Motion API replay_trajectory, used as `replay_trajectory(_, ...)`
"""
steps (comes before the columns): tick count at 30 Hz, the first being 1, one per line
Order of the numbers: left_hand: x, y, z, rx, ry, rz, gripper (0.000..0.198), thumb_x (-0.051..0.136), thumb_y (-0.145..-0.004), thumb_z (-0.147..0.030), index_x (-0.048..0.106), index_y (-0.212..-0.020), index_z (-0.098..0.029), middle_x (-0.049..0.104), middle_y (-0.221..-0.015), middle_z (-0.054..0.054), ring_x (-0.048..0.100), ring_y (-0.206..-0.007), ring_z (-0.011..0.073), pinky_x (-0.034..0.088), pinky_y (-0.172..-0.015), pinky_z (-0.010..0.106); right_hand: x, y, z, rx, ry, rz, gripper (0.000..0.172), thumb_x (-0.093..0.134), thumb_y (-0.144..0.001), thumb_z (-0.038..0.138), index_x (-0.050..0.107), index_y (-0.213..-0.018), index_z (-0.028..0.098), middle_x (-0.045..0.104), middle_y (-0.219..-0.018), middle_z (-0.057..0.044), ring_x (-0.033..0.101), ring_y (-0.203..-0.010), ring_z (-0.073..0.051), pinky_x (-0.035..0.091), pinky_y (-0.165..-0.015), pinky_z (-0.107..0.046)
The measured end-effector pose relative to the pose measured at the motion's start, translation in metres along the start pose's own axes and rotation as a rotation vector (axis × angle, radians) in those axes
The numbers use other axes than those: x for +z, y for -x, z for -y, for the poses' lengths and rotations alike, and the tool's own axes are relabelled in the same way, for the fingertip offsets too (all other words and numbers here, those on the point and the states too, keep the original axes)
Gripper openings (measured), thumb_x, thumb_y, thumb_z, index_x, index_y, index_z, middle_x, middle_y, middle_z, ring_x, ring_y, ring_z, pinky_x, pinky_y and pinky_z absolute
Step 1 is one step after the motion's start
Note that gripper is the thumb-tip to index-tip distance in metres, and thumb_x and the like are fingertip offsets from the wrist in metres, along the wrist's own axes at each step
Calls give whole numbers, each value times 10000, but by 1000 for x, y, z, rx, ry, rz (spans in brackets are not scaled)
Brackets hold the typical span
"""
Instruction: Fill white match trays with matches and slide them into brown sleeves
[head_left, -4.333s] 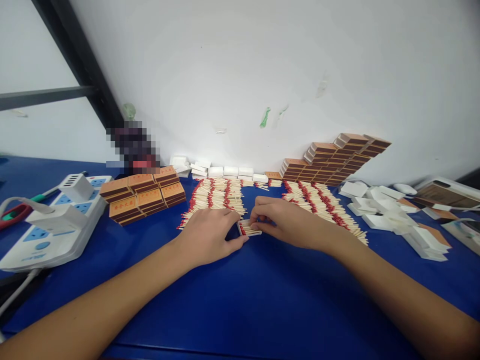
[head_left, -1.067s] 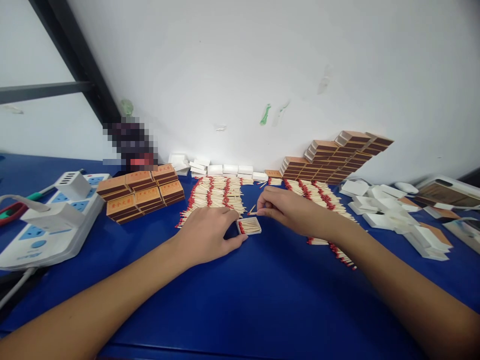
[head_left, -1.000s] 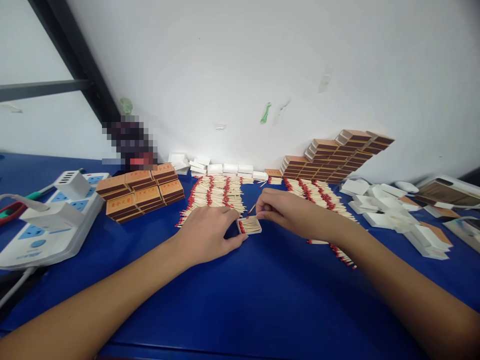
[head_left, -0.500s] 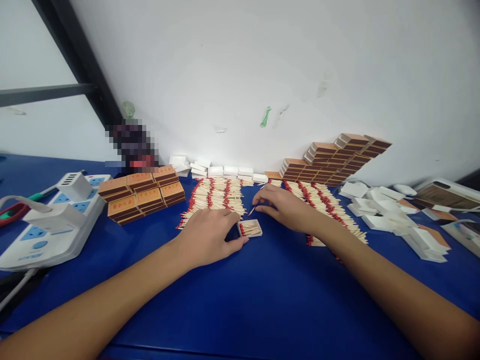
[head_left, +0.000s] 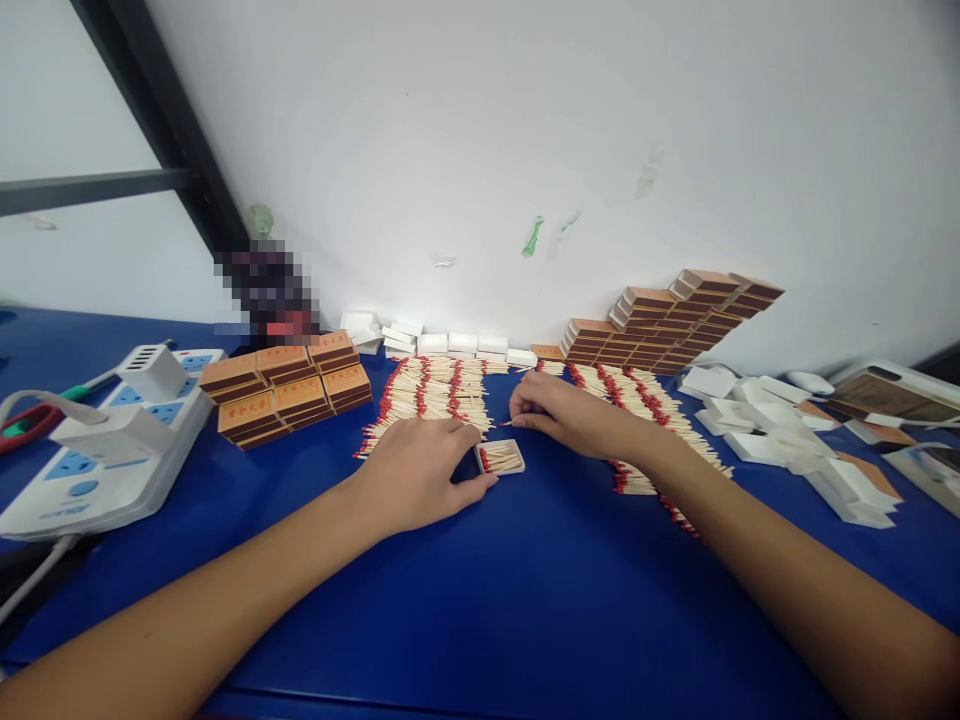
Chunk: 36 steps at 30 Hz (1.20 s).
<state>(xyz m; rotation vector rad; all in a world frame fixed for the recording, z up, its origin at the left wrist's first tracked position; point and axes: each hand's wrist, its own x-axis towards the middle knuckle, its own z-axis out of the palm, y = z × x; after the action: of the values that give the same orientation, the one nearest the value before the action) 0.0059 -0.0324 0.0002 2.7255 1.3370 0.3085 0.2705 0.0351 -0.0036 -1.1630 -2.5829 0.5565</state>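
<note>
A small white matchbox tray (head_left: 511,470) lies on the blue table, with several red-headed matches (head_left: 501,458) in it. My left hand (head_left: 416,475) rests at its left end, thumb on the near corner and forefinger at the far corner, holding it. Just right of and beyond the tray, my right hand (head_left: 559,412) pinches one match (head_left: 506,424), its red tip pointing left. Rows of loose matches (head_left: 435,385) lie behind my left hand. More matches (head_left: 637,480) are spread under and beside my right wrist and forearm.
Stacked matchboxes (head_left: 289,392) stand left, and a stepped stack of matchboxes (head_left: 645,325) leans by the wall at right. White trays (head_left: 450,345) line the wall; more white trays (head_left: 772,420) lie heaped at right. A power strip (head_left: 142,470) with plugs sits far left.
The match in my right hand has turned from slanting down toward the tray to lying nearly level, a little higher. My left hand and the tray stay put.
</note>
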Motion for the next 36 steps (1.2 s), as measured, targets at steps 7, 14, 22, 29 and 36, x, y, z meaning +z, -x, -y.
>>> replay_trajectory(7,0,0,0,-2,-12,3,391,609,-992,-543,736,-1194,-233,802,-1111,52,764,-1014,313,543,-723,392,-14,-14,-34,144,192,-177,129,560,-989,251,616,-880,211,634,-963,-98,595,-934,-262,462,-831,-368)
replay_trajectory(14,1,-1,1,-8,-9,8,382,610,-995,-538,736,-1196,-239,798,-1122,50,764,-1023,301,532,-719,374,-12,-19,-50,131,239,-213,117,553,-992,237,660,-1026,203,645,-1039,-127,604,-1000,-292,469,-901,-402)
replay_trajectory(22,3,-2,1,-2,-3,1,388,607,-996,-544,739,-1198,-239,798,-1107,47,759,-1010,285,530,-723,365,-11,-20,-51,135,268,-188,155,511,-1014,231,646,-943,202,641,-1033,-131,602,-977,-282,478,-874,-398)
replay_trajectory(29,3,-2,2,-7,-10,-12,390,618,-989,-544,744,-1199,-240,802,-1083,43,760,-970,285,514,-686,365,-10,-11,-26,115,212,-165,167,473,-1037,268,588,-931,208,629,-1043,-123,606,-1000,-271,483,-877,-395)
replay_trajectory(36,0,-2,0,-18,-20,-1,347,633,-980,-525,745,-1135,-235,802,-1041,40,759,-938,285,496,-661,355,-12,6,54,52,71,43,183,472,-1058,301,598,-962,211,654,-1032,-87,607,-859,-211,472,-751,-342)
